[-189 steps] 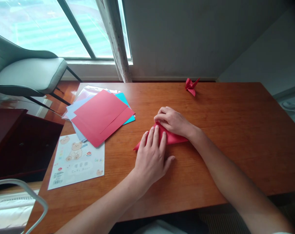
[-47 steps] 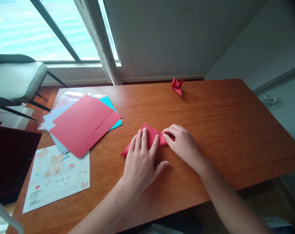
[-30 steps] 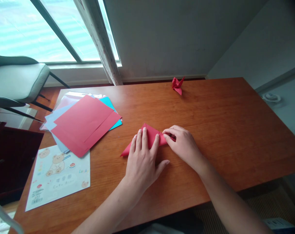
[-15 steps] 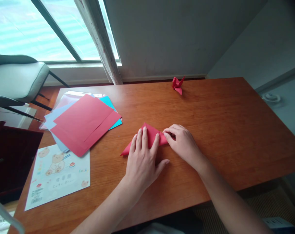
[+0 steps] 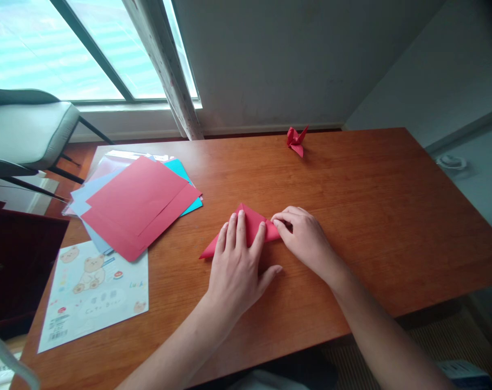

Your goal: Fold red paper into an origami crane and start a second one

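Note:
A folded piece of red paper (image 5: 251,223), roughly triangular, lies on the wooden table in front of me. My left hand (image 5: 237,265) rests flat across it with fingers spread, pressing on its middle and covering part of it. At the paper's right end, my right hand (image 5: 302,233) pinches the corner between thumb and fingers; the corner's tip is hidden there. Farther back on the table stands a small red folded paper crane (image 5: 296,142).
Several sheets of red paper (image 5: 138,200), with blue and pale ones under them, are stacked at the left. A white sheet printed with bears (image 5: 99,298) lies nearer me. Beyond the table (image 5: 371,216) are a chair (image 5: 30,130) and a curtain (image 5: 164,70).
Both hands hold nearly the same positions on the red paper. The view has shifted very slightly; nothing else visibly differs.

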Action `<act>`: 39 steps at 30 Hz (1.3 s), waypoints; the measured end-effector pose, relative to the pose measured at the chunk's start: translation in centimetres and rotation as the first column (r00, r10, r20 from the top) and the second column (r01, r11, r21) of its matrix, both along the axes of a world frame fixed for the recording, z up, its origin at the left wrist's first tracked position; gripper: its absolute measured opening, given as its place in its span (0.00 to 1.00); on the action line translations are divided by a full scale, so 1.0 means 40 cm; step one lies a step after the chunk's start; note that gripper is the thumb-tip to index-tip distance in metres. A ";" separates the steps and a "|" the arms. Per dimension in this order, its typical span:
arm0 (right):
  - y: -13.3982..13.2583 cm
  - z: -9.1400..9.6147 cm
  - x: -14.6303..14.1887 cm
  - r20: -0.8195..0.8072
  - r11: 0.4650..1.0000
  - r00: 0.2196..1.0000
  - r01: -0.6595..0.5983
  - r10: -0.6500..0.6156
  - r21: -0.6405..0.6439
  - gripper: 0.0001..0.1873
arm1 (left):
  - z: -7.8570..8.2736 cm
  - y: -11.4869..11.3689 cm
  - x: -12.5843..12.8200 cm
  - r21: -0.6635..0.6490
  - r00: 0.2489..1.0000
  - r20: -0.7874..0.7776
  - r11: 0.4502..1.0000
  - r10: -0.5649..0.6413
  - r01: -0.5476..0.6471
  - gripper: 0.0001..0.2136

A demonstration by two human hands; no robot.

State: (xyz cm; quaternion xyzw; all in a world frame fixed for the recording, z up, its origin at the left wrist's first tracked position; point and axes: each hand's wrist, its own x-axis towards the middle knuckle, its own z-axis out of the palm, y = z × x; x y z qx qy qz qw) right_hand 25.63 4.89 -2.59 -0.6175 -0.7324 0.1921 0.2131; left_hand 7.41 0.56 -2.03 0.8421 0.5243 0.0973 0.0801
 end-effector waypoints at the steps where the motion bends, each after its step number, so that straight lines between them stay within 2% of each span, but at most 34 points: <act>1: 0.000 0.001 -0.001 0.002 1.000 1.000 0.002 -0.002 0.000 0.10 | 0.000 0.000 0.000 0.003 1.000 -0.002 1.000 0.000 0.000 0.39; 17: -0.004 -0.011 0.006 0.008 0.999 1.000 -0.006 0.005 0.044 0.10 | 0.003 -0.009 0.004 -0.033 1.000 0.005 0.999 0.014 -0.014 0.42; 35: -0.004 -0.007 0.005 -0.006 0.999 1.000 0.000 0.000 0.036 0.11 | 0.009 -0.015 0.012 -0.041 0.998 -0.021 0.997 0.057 -0.058 0.42; 39: -0.004 -0.007 0.005 -0.004 0.999 1.000 0.003 -0.003 0.036 0.10 | 0.012 -0.011 0.011 -0.023 0.998 -0.046 0.998 0.051 -0.052 0.37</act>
